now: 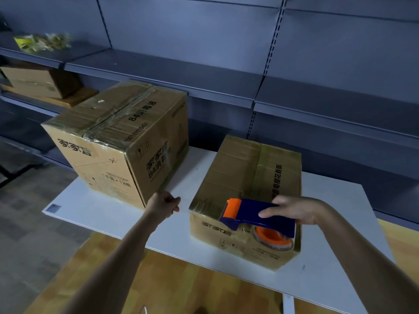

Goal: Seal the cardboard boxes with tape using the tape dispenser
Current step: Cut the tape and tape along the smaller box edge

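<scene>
Two cardboard boxes stand on a white table (pixel 113 214). The taller left box (pixel 118 141) has clear tape along its top seam. The lower right box (pixel 247 182) also shows tape on its top. My right hand (pixel 294 210) grips a blue and orange tape dispenser (pixel 256 217) held over the near edge of the right box, its orange roller at the top front corner and the tape roll hanging in front of the box's near face. My left hand (pixel 164 206) hovers between the two boxes with curled fingers, holding nothing that I can see.
Grey metal shelving (pixel 249 87) runs behind the table. Another cardboard box (pixel 38 80) lies on a shelf at the far left, with yellowish packets (pixel 40 43) on the shelf above. A wooden surface (pixel 181 286) lies below the table's near edge.
</scene>
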Demonstrator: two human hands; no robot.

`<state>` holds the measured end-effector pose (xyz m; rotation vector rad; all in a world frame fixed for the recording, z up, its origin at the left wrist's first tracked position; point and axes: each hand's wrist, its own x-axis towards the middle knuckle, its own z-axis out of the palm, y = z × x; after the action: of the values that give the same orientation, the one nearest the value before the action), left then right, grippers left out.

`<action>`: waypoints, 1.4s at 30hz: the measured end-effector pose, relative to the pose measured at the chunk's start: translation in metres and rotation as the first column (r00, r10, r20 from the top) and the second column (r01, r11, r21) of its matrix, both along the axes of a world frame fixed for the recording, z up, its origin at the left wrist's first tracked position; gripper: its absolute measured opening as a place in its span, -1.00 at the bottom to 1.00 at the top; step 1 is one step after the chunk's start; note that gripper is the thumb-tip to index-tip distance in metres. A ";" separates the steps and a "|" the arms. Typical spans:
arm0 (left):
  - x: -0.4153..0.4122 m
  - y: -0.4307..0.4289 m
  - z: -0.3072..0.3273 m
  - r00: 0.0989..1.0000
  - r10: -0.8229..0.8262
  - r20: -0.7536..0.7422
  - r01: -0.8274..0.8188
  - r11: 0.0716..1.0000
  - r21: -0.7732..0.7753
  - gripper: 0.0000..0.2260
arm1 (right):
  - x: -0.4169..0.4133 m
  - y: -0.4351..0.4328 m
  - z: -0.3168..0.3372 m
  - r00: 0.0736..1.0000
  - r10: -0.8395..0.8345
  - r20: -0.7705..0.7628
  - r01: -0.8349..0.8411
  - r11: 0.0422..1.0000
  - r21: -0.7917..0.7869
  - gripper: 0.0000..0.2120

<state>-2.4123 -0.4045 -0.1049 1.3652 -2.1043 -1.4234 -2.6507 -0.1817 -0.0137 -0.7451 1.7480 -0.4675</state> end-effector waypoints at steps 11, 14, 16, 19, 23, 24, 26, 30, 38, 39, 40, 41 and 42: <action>0.000 -0.008 -0.022 0.994 0.101 0.040 -0.100 0.994 -0.036 -0.75 | 0.008 -0.011 -0.014 0.997 0.054 -0.063 -0.054 0.998 -0.013 -0.55; -0.002 0.000 -0.029 0.991 0.105 0.085 -0.100 0.993 -0.067 -0.72 | 0.007 -0.012 -0.015 0.996 0.060 -0.062 -0.060 0.998 -0.006 -0.55; -0.008 0.009 -0.035 0.988 0.068 0.141 -0.059 0.996 -0.066 -0.70 | 0.007 -0.012 -0.015 0.996 0.066 -0.061 -0.066 0.998 -0.001 -0.54; -0.019 0.020 -0.044 0.979 -0.020 0.201 0.019 1.000 0.006 -0.76 | 0.008 -0.013 -0.017 0.994 0.077 -0.078 -0.076 0.997 0.012 -0.55; -0.024 0.012 -0.038 0.952 -0.121 0.280 0.136 0.990 -0.036 -0.85 | 0.006 -0.015 -0.021 0.994 0.069 -0.081 -0.068 0.998 0.017 -0.71; -0.023 0.009 -0.037 0.935 -0.146 0.323 0.174 0.983 -0.059 -0.86 | 0.006 -0.016 -0.021 0.995 0.068 -0.079 -0.067 0.998 0.018 -0.72; -0.017 0.008 -0.037 0.888 -0.193 0.417 0.248 0.965 -0.081 -0.83 | 0.007 -0.017 -0.020 0.994 0.075 -0.080 -0.074 0.997 0.022 -0.70; -0.006 0.016 -0.042 0.900 -0.179 0.397 0.249 0.960 -0.132 -0.76 | 0.006 -0.014 -0.017 0.990 0.091 -0.108 -0.089 0.996 0.023 -0.61; -0.021 0.059 -0.009 0.836 -0.546 0.063 0.436 0.589 -0.681 -0.50 | -0.001 -0.005 -0.016 0.995 0.048 -0.082 -0.048 0.999 -0.004 -0.64; -0.018 0.064 -0.013 0.816 -0.555 0.158 0.474 0.488 -0.733 -0.48 | -0.002 -0.004 -0.016 0.996 0.052 -0.070 -0.053 0.999 -0.004 -0.67; -0.016 0.069 -0.018 0.809 -0.537 0.238 0.496 0.407 -0.767 -0.46 | -0.003 -0.003 -0.016 0.996 0.062 -0.062 -0.062 0.998 -0.007 -0.70; -0.015 0.074 -0.022 0.806 -0.514 0.295 0.515 0.360 -0.778 -0.45 | -0.003 -0.004 -0.016 0.996 0.073 -0.060 -0.074 0.997 -0.008 -0.71; -0.016 0.077 -0.025 0.810 -0.498 0.310 0.510 0.338 -0.791 -0.48 | -0.003 -0.005 -0.016 0.994 0.086 -0.064 -0.086 0.996 -0.007 -0.72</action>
<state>-2.4288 -0.3274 -0.1303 0.2881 -2.7589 -0.2412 -2.6537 -0.1864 -0.0294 -0.8473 1.7662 -0.3982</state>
